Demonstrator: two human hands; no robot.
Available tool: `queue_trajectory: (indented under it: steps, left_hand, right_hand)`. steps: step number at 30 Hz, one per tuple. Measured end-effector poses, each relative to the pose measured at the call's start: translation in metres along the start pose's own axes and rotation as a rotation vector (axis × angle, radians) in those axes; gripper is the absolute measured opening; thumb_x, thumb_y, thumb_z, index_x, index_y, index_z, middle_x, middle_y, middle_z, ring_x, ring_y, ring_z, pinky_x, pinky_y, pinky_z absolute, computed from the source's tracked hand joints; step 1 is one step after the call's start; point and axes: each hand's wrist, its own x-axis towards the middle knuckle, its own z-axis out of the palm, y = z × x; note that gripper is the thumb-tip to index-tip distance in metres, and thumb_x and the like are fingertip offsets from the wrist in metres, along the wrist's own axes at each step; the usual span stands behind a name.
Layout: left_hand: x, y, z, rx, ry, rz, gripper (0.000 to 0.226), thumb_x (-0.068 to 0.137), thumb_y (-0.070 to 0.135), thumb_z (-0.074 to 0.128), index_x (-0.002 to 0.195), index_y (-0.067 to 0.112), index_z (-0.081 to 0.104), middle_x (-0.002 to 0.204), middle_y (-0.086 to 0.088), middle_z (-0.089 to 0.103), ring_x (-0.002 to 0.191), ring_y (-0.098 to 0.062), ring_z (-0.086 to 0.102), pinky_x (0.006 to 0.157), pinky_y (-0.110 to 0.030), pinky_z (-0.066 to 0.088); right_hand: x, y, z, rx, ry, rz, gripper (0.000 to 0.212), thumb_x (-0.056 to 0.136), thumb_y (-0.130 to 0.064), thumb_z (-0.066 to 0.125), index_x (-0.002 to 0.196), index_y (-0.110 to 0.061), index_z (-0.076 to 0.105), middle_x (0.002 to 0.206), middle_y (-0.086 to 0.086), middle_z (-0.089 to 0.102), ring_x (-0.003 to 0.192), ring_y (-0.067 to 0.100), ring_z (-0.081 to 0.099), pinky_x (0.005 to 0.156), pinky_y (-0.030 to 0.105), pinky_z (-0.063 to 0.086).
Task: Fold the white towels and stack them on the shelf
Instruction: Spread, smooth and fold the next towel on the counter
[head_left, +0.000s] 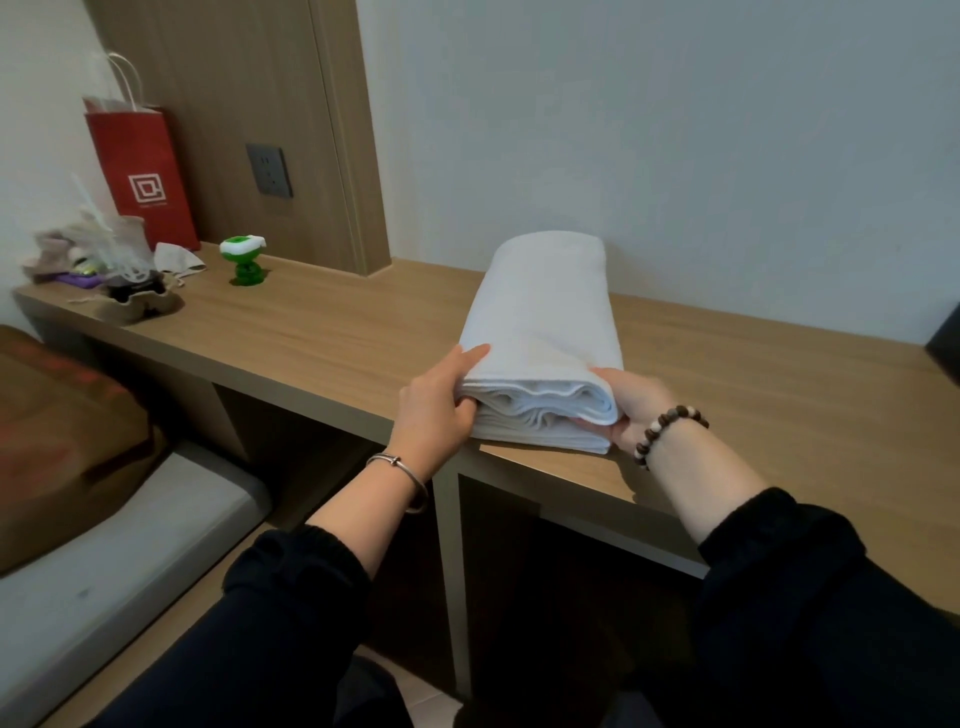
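head view shows the towel pile (540, 322) lying on the wooden shelf (779, 374), its near end right at the front edge. the towels look folded already, with soft layers one on top of another. the left hand (436, 400) holds the left side of the near end, thumb on top and fingers tucked in. the right hand (634, 405) holds the right corner the same way. i think the folding is done. what may be left is to tidy the pile and let go. i cannot tell if more towels wait.

Soft even indoor light, faint shadows, wide-angle edge distortion
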Motion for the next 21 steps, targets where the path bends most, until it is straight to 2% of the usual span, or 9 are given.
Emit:
queue_trajectory:
  steps: [4, 8, 9, 10, 12, 14, 17, 19, 21]
  left_hand:
    - [0.004, -0.007, -0.010, -0.018, -0.108, 0.019, 0.068, 0.080, 0.002, 0.052, 0.135, 0.043, 0.046, 0.150, -0.001, 0.038, 0.117, -0.022, 0.056, 0.105, -0.033, 0.041]
    - [0.002, -0.014, -0.011, 0.060, -0.163, 0.120, 0.074, 0.080, 0.000, 0.055, 0.140, 0.039, 0.040, 0.154, 0.000, 0.028, 0.129, -0.023, 0.046, 0.107, -0.032, 0.036]
    - [0.001, -0.016, -0.010, 0.100, -0.172, 0.155, 0.075, 0.080, 0.001, 0.056, 0.142, 0.038, 0.037, 0.155, 0.002, 0.025, 0.128, -0.023, 0.048, 0.105, -0.032, 0.038]
    - [0.001, -0.017, -0.010, 0.136, -0.177, 0.176, 0.075, 0.080, 0.002, 0.057, 0.142, 0.039, 0.035, 0.156, 0.005, 0.022, 0.123, -0.023, 0.052, 0.100, -0.031, 0.042]
    - [0.002, -0.020, -0.012, 0.196, -0.179, 0.177, 0.075, 0.081, 0.006, 0.056, 0.143, 0.042, 0.033, 0.156, 0.012, 0.019, 0.113, -0.023, 0.058, 0.087, -0.033, 0.050]
    - [0.003, -0.021, -0.013, 0.229, -0.190, 0.149, 0.074, 0.082, 0.008, 0.055, 0.142, 0.045, 0.031, 0.156, 0.016, 0.018, 0.113, -0.023, 0.058, 0.086, -0.035, 0.052]
    - [0.009, -0.020, -0.018, 0.221, -0.229, 0.095, 0.070, 0.085, 0.010, 0.050, 0.142, 0.045, 0.031, 0.156, 0.017, 0.018, 0.122, -0.021, 0.051, 0.096, -0.035, 0.048]
    - [0.019, -0.020, -0.027, 0.232, -0.259, 0.079, 0.063, 0.088, 0.009, 0.043, 0.143, 0.039, 0.034, 0.156, 0.012, 0.022, 0.135, -0.018, 0.037, 0.108, -0.034, 0.034]
    - [0.032, -0.014, -0.035, 0.298, -0.258, 0.070, 0.051, 0.095, 0.013, 0.034, 0.142, 0.029, 0.040, 0.155, 0.005, 0.027, 0.142, -0.020, 0.024, 0.116, -0.042, 0.020]
  right_hand:
    - [0.010, 0.010, -0.009, -0.160, 0.118, -0.081, 0.028, 0.081, -0.017, 0.076, 0.094, 0.003, 0.061, 0.089, 0.017, 0.068, 0.074, 0.028, 0.069, 0.052, 0.037, 0.058]
    - [0.016, 0.013, -0.015, -0.413, 0.203, -0.216, 0.032, 0.083, -0.031, 0.072, 0.084, -0.001, 0.063, 0.090, 0.014, 0.069, 0.087, 0.031, 0.067, 0.080, 0.047, 0.057]
    - [0.016, 0.014, -0.017, -0.491, 0.225, -0.261, 0.034, 0.084, -0.033, 0.071, 0.082, 0.000, 0.064, 0.090, 0.015, 0.069, 0.086, 0.031, 0.067, 0.082, 0.045, 0.056]
    - [0.015, 0.014, -0.018, -0.563, 0.239, -0.299, 0.038, 0.085, -0.035, 0.069, 0.081, 0.002, 0.065, 0.087, 0.016, 0.070, 0.079, 0.029, 0.067, 0.079, 0.042, 0.056]
    - [0.011, 0.011, -0.021, -0.706, 0.244, -0.340, 0.042, 0.088, -0.039, 0.065, 0.076, 0.002, 0.064, 0.073, 0.015, 0.070, 0.057, 0.024, 0.062, 0.060, 0.034, 0.053]
    - [0.006, 0.010, -0.021, -0.856, 0.235, -0.341, 0.045, 0.090, -0.042, 0.061, 0.070, -0.001, 0.063, 0.056, 0.008, 0.065, 0.042, 0.016, 0.055, 0.046, 0.025, 0.048]
    - [-0.002, 0.011, -0.018, -0.920, 0.174, -0.322, 0.045, 0.092, -0.041, 0.057, 0.067, -0.005, 0.063, 0.048, 0.002, 0.063, 0.037, 0.010, 0.052, 0.041, 0.019, 0.044]
    - [-0.009, 0.016, -0.012, -0.915, 0.101, -0.315, 0.044, 0.094, -0.037, 0.055, 0.065, -0.005, 0.062, 0.049, 0.002, 0.064, 0.034, 0.008, 0.051, 0.038, 0.017, 0.043]
    - [-0.015, 0.025, 0.000, -0.889, 0.001, -0.322, 0.044, 0.095, -0.032, 0.055, 0.061, -0.006, 0.061, 0.049, 0.002, 0.064, 0.033, 0.008, 0.050, 0.037, 0.017, 0.043]
